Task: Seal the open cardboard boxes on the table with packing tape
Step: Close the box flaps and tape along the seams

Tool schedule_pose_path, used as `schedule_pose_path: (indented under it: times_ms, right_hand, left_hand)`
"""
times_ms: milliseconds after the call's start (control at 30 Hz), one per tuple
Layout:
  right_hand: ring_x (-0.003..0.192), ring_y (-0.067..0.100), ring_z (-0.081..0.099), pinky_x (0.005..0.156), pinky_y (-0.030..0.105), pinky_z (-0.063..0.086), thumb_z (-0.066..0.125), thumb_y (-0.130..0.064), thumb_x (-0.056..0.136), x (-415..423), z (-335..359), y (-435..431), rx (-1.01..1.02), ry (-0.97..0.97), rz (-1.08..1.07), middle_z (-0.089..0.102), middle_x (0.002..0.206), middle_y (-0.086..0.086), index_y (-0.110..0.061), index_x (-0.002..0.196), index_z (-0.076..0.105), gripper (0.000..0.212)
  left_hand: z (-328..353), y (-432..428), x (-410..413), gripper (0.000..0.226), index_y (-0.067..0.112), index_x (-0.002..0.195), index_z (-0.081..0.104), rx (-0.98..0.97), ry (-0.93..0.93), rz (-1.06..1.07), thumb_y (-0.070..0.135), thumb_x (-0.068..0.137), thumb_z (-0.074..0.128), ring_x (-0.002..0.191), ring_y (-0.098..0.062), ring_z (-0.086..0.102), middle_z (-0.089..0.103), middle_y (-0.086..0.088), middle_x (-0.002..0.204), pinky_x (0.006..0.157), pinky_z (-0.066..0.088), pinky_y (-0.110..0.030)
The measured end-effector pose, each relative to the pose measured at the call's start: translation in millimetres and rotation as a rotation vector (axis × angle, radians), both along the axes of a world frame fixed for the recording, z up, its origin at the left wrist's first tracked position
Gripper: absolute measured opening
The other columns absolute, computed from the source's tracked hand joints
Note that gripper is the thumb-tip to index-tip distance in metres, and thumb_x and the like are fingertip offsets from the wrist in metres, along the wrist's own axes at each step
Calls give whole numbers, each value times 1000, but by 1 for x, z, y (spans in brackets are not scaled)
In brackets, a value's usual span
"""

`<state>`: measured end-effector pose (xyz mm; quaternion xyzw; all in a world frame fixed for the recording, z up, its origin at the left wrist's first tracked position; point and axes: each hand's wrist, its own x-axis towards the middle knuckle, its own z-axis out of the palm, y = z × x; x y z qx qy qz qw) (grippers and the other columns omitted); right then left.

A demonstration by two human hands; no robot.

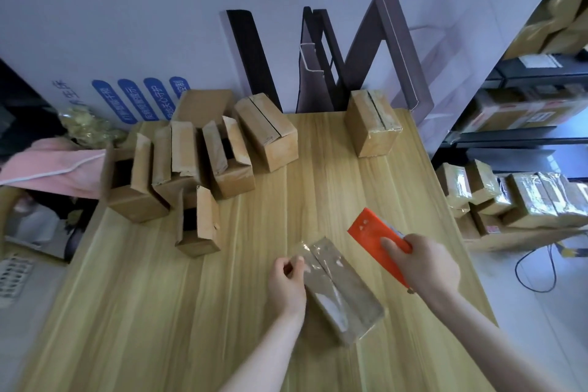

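Observation:
A small cardboard box (346, 299) lies near the front of the wooden table (222, 312), its top covered with clear tape. My left hand (286, 285) is at the box's far left corner, fingers pinching the loose end of the tape there. To the right of the box, my right hand (426, 264) grips an orange tape dispenser (375, 232), held just above the table and apart from the box. Several open boxes (197, 169) with raised flaps stand at the back left. A closed box (269, 134) and a taped box (372, 124) stand at the back.
Dark boards (321, 67) lean on the white wall behind the table. A pink cloth (54, 169) lies to the left. Several taped parcels (515, 200) are piled on the floor at right, below shelves (525, 99) of packages. A black cable (537, 267) loops on the floor.

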<state>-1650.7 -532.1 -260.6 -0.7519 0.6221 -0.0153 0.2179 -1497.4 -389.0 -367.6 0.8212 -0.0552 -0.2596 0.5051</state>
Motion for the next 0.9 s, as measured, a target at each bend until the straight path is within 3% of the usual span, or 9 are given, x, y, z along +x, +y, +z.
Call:
schedule_pose_path:
  times_ms: [67, 167, 300, 433, 600, 733, 900]
  right_hand:
    - [49, 14, 59, 48, 24, 38, 55, -58, 87, 4, 5, 4, 35, -132, -47, 60, 55, -4, -17, 65, 60, 47]
    - [53, 18, 56, 47, 26, 33, 58, -54, 88, 8, -4, 13, 118, -252, -107, 57, 53, 0, -12, 62, 59, 50]
    - [56, 21, 57, 50, 28, 37, 58, -54, 88, 10, -17, 19, 189, -321, -187, 60, 58, 4, -10, 64, 61, 50]
    - [56, 20, 59, 50, 28, 38, 58, -54, 87, 11, -17, 15, 205, -333, -186, 63, 61, 4, -9, 68, 64, 49]
    - [55, 17, 58, 48, 26, 34, 57, -55, 88, 13, -18, 15, 189, -297, -185, 60, 59, 1, -13, 66, 61, 48]
    - [55, 19, 56, 49, 28, 35, 58, -54, 87, 14, -21, 14, 192, -309, -192, 59, 58, 1, -12, 65, 59, 47]
    - [54, 19, 55, 50, 28, 36, 58, -54, 87, 12, -23, 14, 187, -319, -200, 58, 57, 1, -12, 63, 57, 48]
  left_hand:
    - [4, 6, -10, 23, 21, 69, 58, 7, -37, 30, 32, 89, 65, 76, -13, 63, 71, 3, 75, 63, 39, -12]
    - [11, 14, -22, 26, 25, 66, 60, 43, -66, 8, 37, 88, 64, 76, -5, 63, 70, 12, 74, 63, 40, -21]
    - [18, 19, -19, 21, 24, 87, 64, 156, -83, -48, 42, 93, 55, 82, -12, 59, 63, 13, 84, 68, 39, -25]
    - [20, 13, 2, 32, 23, 123, 58, 159, -259, -61, 37, 94, 56, 108, -10, 59, 64, 11, 117, 84, 44, -24]
    - [27, -27, 33, 42, 22, 132, 52, 253, -503, -387, 42, 95, 50, 121, -15, 51, 56, 7, 129, 90, 49, -32]
    - [24, -49, 46, 33, 19, 107, 57, 455, -467, -576, 46, 98, 41, 102, -22, 56, 57, 0, 110, 76, 48, -35]
    - [7, -58, 40, 30, 15, 75, 44, 283, -210, -500, 27, 101, 32, 77, -23, 48, 50, -2, 88, 65, 34, -31]
